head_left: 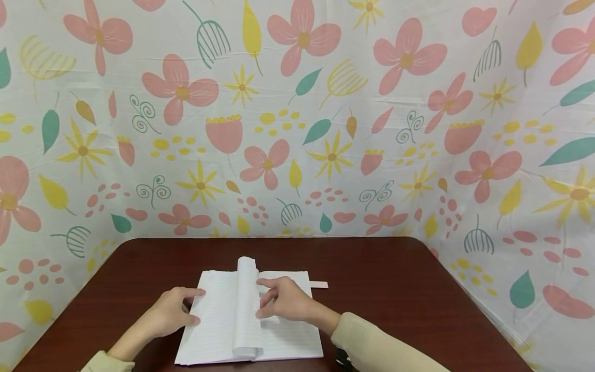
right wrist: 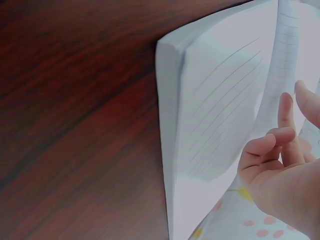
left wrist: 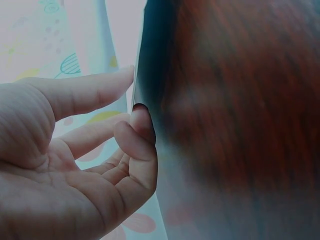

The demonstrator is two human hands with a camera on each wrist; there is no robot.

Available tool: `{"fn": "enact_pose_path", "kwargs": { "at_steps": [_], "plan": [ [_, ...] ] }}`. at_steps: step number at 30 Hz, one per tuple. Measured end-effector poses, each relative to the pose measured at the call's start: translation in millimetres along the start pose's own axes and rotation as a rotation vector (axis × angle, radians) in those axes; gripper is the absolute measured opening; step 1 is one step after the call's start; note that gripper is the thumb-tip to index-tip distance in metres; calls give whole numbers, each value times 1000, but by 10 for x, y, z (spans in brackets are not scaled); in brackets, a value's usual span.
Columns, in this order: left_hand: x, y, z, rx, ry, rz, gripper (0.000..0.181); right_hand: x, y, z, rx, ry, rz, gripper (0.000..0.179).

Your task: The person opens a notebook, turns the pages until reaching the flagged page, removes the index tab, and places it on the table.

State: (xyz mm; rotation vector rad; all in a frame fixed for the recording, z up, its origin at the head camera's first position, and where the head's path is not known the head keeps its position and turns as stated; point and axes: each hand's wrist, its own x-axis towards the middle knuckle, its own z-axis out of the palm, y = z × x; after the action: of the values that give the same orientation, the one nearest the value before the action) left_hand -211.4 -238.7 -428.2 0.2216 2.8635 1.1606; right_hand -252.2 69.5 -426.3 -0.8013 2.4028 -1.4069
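Observation:
An open notebook (head_left: 293, 341) with lined white pages lies on the dark table. Near its middle a page (head_left: 246, 315) stands curled up into a tall roll. My right hand (head_left: 290, 300) reaches over the right-hand side and pinches that page between thumb and fingers. In the right wrist view the thumb and index fingertips are at the curled page (right wrist: 283, 60). At the left edge of the notebook, my left hand (head_left: 168, 312) holds the edge with its thumb and fingers. The left wrist view shows the edge (left wrist: 136, 82) between thumb and a curled finger.
A pale strip (head_left: 318, 284) sticks out from the notebook's right side. The brown wooden table (head_left: 395, 289) extends around it. Behind and at the sides hangs a curtain (head_left: 288, 129) with a flower and leaf print. A small black item (head_left: 343, 357) shows by the right sleeve.

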Motion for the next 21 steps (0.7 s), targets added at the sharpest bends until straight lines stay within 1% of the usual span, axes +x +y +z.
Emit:
{"fn": "enact_pose_path", "kwargs": {
  "at_steps": [7, 16, 21],
  "plan": [
    [0, 23, -1, -1, 2, -2, 60, 48, -15, 60, -9, -22, -11, 74],
    [-1, 21, 1, 7, 7, 13, 60, 74, -37, 85, -27, -40, -16, 76],
    [-3, 26, -1, 12, 4, 1, 60, 82, -50, 98, -30, -52, -9, 75]
  ]
}}
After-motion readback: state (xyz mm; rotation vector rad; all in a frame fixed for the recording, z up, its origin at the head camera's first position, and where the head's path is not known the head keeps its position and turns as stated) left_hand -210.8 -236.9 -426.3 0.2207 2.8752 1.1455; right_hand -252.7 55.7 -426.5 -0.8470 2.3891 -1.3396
